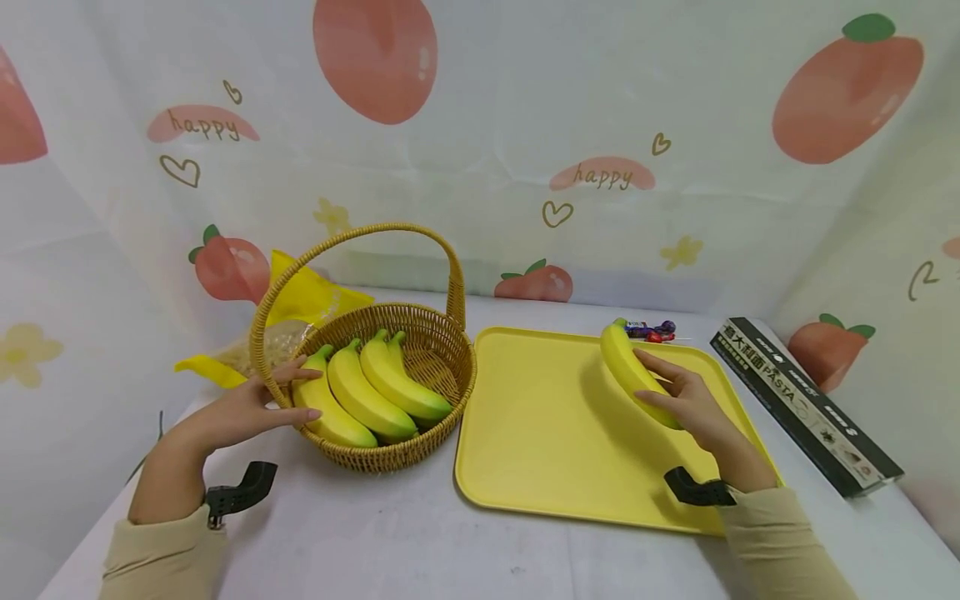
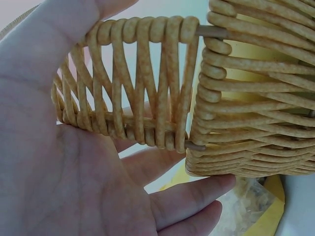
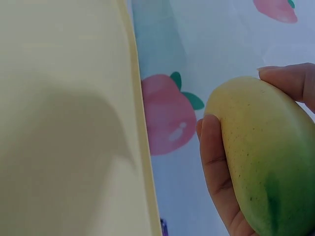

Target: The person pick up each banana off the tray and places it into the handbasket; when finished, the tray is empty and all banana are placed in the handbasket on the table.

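Now R hand w/ banana

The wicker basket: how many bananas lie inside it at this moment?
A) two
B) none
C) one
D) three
D: in the head view three bananas lie side by side in the wicker basket, while the left hand rests on its rim and the right hand holds a fourth banana above the yellow tray.
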`<move>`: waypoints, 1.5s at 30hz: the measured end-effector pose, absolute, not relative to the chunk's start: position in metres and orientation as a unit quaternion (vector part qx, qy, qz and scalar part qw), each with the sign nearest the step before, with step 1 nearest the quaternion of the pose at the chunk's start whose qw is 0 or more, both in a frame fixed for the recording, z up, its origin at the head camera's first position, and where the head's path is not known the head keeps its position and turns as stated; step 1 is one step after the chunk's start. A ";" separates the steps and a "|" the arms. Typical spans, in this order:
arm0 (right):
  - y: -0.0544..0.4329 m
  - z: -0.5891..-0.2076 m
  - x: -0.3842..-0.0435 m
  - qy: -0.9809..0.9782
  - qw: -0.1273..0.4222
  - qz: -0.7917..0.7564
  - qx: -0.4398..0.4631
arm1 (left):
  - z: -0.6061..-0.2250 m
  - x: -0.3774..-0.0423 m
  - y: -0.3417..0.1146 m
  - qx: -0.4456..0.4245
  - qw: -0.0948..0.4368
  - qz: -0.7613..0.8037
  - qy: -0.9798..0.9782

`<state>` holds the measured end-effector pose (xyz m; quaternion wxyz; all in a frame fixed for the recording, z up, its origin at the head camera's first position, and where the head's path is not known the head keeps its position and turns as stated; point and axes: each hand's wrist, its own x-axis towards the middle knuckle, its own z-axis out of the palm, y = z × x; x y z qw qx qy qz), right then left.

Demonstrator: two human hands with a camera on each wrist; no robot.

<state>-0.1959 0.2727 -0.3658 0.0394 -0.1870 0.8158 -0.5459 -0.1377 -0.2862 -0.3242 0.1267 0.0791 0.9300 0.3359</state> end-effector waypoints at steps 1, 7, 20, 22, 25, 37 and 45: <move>0.271 -0.366 -0.196 0.817 0.042 -0.544 -0.187 | -0.324 -0.138 -0.286 0.079 0.126 0.337 0.930; 0.258 -0.368 -0.202 0.819 0.062 -0.540 -0.187 | -0.324 -0.138 -0.287 0.087 0.123 0.341 0.928; 0.214 -0.362 -0.211 0.789 0.117 -0.553 -0.241 | -0.323 -0.137 -0.286 0.086 0.123 0.347 0.926; 0.206 -0.360 -0.212 0.780 0.128 -0.559 -0.252 | -0.324 -0.137 -0.287 0.083 0.124 0.347 0.926; 0.194 -0.358 -0.214 0.769 0.141 -0.563 -0.268 | -0.325 -0.136 -0.288 0.081 0.126 0.348 0.926; 0.160 -0.351 -0.210 0.745 0.193 -0.554 -0.316 | -0.326 -0.136 -0.288 0.083 0.123 0.351 0.924; 0.137 -0.338 -0.210 0.745 0.218 -0.511 -0.369 | -0.325 -0.137 -0.288 0.082 0.122 0.348 0.926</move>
